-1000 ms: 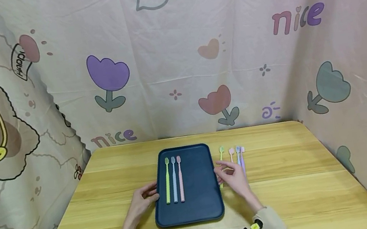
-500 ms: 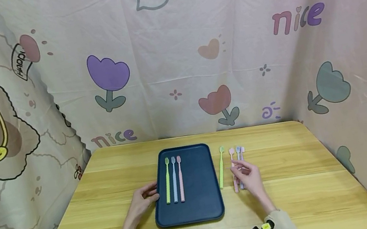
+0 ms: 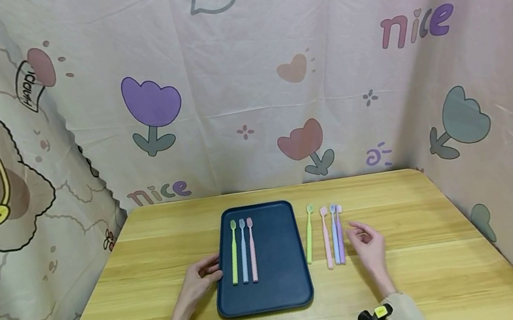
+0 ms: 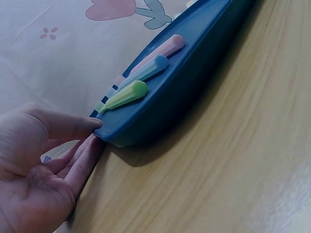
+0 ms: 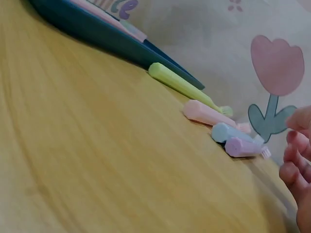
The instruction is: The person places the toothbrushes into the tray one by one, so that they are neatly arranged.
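A dark blue tray [image 3: 278, 253] lies on the table, with a green toothbrush [image 3: 234, 255], a blue toothbrush [image 3: 244, 253] and a pink toothbrush [image 3: 252, 255] side by side in its left half. My left hand [image 4: 43, 155] pinches the tray's left edge, thumb on the rim and fingers below. Right of the tray lie another green toothbrush [image 3: 309, 236], a second pink toothbrush [image 3: 326, 242], another blue toothbrush [image 3: 335, 237] and a purple toothbrush [image 3: 340, 239], the last two close together. My right hand [image 3: 368, 243] hovers beside the purple one, fingers loosely curled, holding nothing.
The wooden table [image 3: 421, 245] extends around the tray on both sides. A patterned cloth [image 3: 231, 73] hangs behind the table and at its sides. Each wrist carries a small black camera.
My right hand has moved rightward from the tray's right edge, past the loose toothbrushes, uncovering them. The left hand and the tray have stayed in place.
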`<control>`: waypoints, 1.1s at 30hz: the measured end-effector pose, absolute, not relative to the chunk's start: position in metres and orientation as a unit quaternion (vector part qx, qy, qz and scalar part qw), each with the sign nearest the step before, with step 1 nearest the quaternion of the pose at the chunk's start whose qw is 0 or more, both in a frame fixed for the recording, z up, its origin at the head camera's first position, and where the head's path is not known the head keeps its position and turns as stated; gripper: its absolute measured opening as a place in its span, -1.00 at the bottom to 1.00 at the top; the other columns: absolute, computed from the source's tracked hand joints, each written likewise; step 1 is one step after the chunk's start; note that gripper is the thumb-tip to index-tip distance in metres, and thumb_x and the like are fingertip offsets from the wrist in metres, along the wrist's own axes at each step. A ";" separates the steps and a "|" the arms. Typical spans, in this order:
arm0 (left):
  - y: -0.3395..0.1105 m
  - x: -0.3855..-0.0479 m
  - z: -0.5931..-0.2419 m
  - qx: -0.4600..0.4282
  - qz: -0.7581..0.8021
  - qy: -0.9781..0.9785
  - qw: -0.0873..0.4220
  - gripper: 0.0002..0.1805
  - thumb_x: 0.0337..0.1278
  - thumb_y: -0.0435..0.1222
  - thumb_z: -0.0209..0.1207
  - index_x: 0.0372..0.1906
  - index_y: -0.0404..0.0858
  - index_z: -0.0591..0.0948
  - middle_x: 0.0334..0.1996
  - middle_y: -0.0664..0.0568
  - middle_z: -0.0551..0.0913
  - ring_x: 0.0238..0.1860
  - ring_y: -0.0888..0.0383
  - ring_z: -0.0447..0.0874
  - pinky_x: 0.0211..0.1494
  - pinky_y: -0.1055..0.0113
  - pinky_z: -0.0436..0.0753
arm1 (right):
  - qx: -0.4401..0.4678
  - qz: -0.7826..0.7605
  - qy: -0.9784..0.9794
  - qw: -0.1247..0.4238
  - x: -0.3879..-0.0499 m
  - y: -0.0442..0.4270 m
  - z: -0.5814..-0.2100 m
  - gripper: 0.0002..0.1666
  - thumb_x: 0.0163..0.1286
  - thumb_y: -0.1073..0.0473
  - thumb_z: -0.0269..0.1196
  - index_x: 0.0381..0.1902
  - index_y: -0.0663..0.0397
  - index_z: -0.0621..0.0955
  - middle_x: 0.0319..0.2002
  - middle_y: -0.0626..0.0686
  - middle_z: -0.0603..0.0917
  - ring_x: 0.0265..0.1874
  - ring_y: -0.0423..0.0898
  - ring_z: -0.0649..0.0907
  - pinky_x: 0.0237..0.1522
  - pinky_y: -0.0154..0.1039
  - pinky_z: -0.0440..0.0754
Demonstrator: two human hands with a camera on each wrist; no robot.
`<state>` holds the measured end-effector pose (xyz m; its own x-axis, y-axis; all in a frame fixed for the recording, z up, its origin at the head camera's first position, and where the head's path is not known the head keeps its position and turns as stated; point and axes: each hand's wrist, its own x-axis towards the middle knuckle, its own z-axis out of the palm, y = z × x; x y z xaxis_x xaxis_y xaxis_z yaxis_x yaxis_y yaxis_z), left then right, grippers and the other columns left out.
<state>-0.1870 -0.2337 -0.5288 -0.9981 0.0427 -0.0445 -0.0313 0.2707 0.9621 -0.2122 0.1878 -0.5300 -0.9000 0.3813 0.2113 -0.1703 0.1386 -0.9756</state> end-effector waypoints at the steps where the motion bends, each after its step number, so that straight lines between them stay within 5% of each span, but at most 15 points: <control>1: -0.234 -0.187 -0.529 0.005 0.604 0.796 0.030 -0.45 0.25 -0.52 0.21 0.36 -0.46 0.46 0.22 -0.38 0.60 0.21 -0.17 0.62 -0.02 0.57 0.58 | -0.079 0.646 -0.728 0.214 -0.213 0.189 -0.531 -0.68 0.26 0.45 0.31 -0.02 0.50 0.66 -0.41 -0.01 0.67 -0.55 -0.37 0.58 -0.48 -0.53 0.54; 6: -0.234 -0.187 -0.529 0.010 0.601 0.799 0.028 -0.45 0.25 -0.52 0.21 0.35 -0.46 0.47 0.22 -0.37 0.60 0.20 -0.17 0.62 -0.01 0.57 0.58 | -0.100 0.609 -0.753 0.227 -0.221 0.196 -0.547 -0.70 0.24 0.41 0.33 -0.05 0.39 0.70 -0.45 -0.20 0.64 -0.56 -0.43 0.54 -0.48 -0.55 0.52; 13: -0.234 -0.187 -0.529 0.009 0.602 0.798 0.030 -0.45 0.25 -0.52 0.21 0.35 -0.45 0.47 0.23 -0.37 0.59 0.20 -0.17 0.62 -0.02 0.57 0.58 | -0.096 0.574 -0.791 0.189 -0.221 0.199 -0.550 -0.65 0.25 0.38 0.34 0.01 0.38 0.68 -0.27 0.23 0.70 -0.56 -0.44 0.54 -0.47 -0.54 0.54; 33: -0.234 -0.187 -0.530 0.016 0.609 0.793 0.023 -0.47 0.25 -0.54 0.20 0.34 -0.47 0.48 0.23 -0.38 0.59 0.19 -0.16 0.63 -0.01 0.56 0.59 | -0.051 0.495 -0.853 0.157 -0.221 0.205 -0.552 -0.55 0.20 0.23 0.47 -0.02 0.44 0.69 -0.36 0.18 0.72 -0.54 -0.43 0.50 -0.42 -0.52 0.49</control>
<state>-0.1873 -0.2339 -0.5297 -0.9984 0.0539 -0.0176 -0.0031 0.2581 0.9661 -0.2207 0.2048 -0.5518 -0.9454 0.2427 0.2176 -0.0683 0.5053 -0.8602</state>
